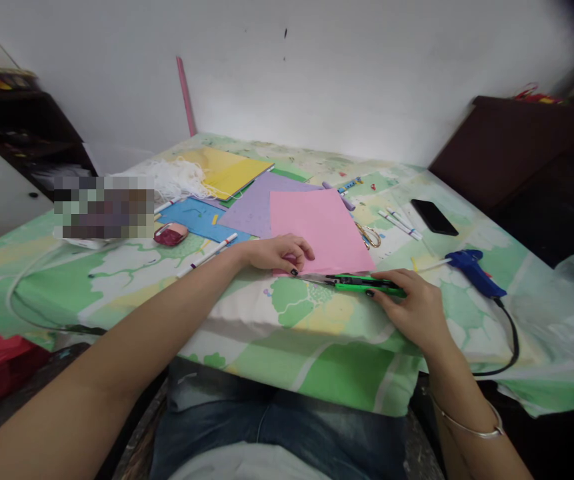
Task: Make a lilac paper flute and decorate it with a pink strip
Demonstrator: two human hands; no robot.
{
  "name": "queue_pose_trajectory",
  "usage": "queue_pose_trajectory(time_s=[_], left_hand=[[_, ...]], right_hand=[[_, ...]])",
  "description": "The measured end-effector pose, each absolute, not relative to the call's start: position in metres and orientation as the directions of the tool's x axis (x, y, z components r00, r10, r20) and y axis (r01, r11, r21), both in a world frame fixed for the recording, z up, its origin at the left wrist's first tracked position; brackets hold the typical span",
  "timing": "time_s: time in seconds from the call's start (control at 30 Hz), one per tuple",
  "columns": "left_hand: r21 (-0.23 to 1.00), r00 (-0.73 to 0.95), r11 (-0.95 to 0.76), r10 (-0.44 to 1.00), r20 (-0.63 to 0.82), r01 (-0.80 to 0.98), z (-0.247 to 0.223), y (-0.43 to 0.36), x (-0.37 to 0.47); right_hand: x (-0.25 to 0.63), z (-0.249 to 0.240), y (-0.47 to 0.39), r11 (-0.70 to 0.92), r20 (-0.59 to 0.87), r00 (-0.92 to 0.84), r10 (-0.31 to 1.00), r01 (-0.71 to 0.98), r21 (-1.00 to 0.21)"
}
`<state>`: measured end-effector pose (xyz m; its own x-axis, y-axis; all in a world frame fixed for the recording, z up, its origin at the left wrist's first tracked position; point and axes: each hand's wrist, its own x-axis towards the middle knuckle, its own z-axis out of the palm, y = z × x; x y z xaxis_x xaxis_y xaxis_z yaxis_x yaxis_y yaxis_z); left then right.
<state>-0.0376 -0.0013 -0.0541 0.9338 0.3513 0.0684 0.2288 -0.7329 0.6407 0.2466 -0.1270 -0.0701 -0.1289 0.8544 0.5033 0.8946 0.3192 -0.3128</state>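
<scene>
A pink sheet (317, 223) of paper or craft foam lies on the table in front of me, overlapping a purple sheet (251, 207). At its near left corner is my left hand (284, 255), fingers curled and gripping the near edge between thumb and fingers. My right hand (414, 303) is closed around a green utility knife (364, 285) along the sheet's near edge. The knife's blade points left, towards my left thumb. Whether the blade touches the sheet I cannot tell.
At the right are a blue glue gun (477, 272) with a black cord, a phone (434, 217) and white markers (401, 224). Gold-handled scissors (371, 235) lie partly under the pink sheet. On the left are white yarn (177, 179), a yellow sheet (231, 170) and blue sheets (191, 217).
</scene>
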Motion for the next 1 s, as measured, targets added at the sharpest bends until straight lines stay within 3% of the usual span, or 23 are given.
queue_pose_trajectory(time_s=[1.0], left_hand=[[0.72,0.928,-0.663,0.366,0.072,0.205,-0.051,-0.003,-0.039]], right_hand=[[0.252,-0.071,-0.127,0.205,0.491,-0.021,0.871,0.924,-0.324]])
